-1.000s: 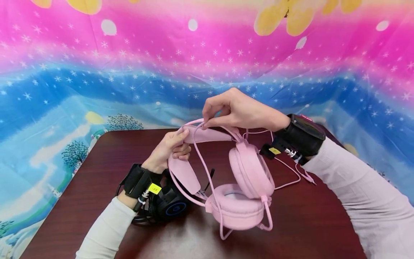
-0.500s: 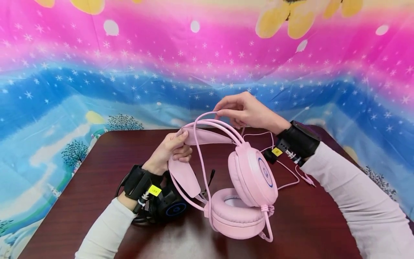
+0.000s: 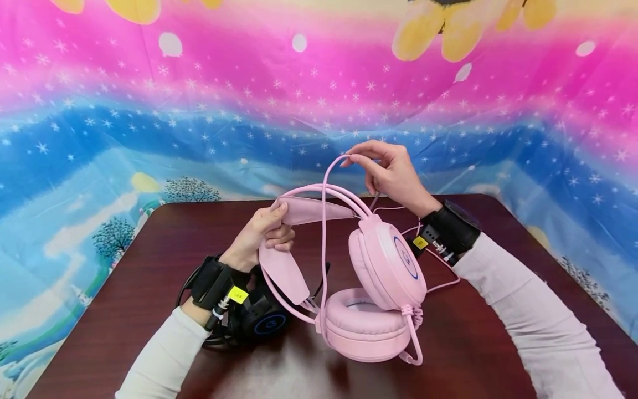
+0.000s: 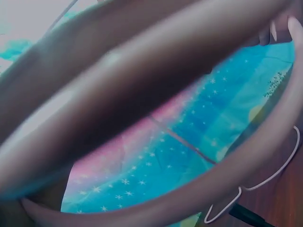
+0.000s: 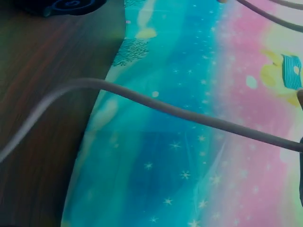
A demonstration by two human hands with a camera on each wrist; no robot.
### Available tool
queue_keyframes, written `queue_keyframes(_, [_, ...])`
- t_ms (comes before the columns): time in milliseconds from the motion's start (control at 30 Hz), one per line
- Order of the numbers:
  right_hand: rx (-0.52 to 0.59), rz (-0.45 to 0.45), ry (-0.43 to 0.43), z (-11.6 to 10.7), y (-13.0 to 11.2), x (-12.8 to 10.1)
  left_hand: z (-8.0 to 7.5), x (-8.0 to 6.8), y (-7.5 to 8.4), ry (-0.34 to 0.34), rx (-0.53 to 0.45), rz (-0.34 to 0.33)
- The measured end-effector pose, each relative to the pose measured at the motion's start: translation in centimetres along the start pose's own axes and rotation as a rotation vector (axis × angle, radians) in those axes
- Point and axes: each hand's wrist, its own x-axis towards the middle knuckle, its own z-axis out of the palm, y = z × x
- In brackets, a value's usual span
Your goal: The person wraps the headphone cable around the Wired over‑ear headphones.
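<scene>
A pink over-ear headset (image 3: pixel 391 266) is held up above the table, its two ear cups hanging toward the front. My left hand (image 3: pixel 266 233) grips its padded headband, thumb on top and fingers curled round it. To the upper right, my right hand (image 3: pixel 394 170) pinches the pink cable (image 3: pixel 324 238) between thumb and fingertips, drawing it into a tall loop over the headband. Blurred pink bands (image 4: pixel 118 80) fill much of the left wrist view. In the right wrist view, a length of cable (image 5: pixel 180 112) crosses the frame.
A black headset (image 3: pixel 261 313) with a blue ring logo lies on the table under my left wrist, its cord bundled beside it. More thin pink cable (image 3: pixel 443 285) trails across the dark wooden table (image 3: pixel 124 299) at right. A patterned cloth (image 3: pixel 239 111) hangs behind.
My right hand has moved right and slightly up with the cable, raising its loop higher over the headband. The right ear cup has turned, showing its outer logo. My left hand stays put.
</scene>
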Motion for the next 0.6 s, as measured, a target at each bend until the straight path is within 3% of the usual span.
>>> queue_keyframes(133, [0.011,-0.013,0.088,0.2,0.9,-0.3,-0.1,0.0,-0.2,-0.006,-0.009,-0.005])
queue_keyframes(267, [-0.028,-0.033,0.185,0.3,1.6,-0.8,-0.1,-0.1,-0.2,0.036,0.018,0.019])
queue_keyframes(400, [-0.048,0.003,0.289,0.3,2.6,-1.3,-0.1,-0.2,0.0,0.074,0.037,0.048])
queue_keyframes(533, [-0.004,0.096,0.267,0.9,3.8,-2.0,0.0,0.1,0.1,0.109,0.028,0.066])
queue_keyframes(600, [0.049,0.112,0.225,1.0,5.7,-2.3,0.2,0.3,0.2,0.141,0.016,0.073])
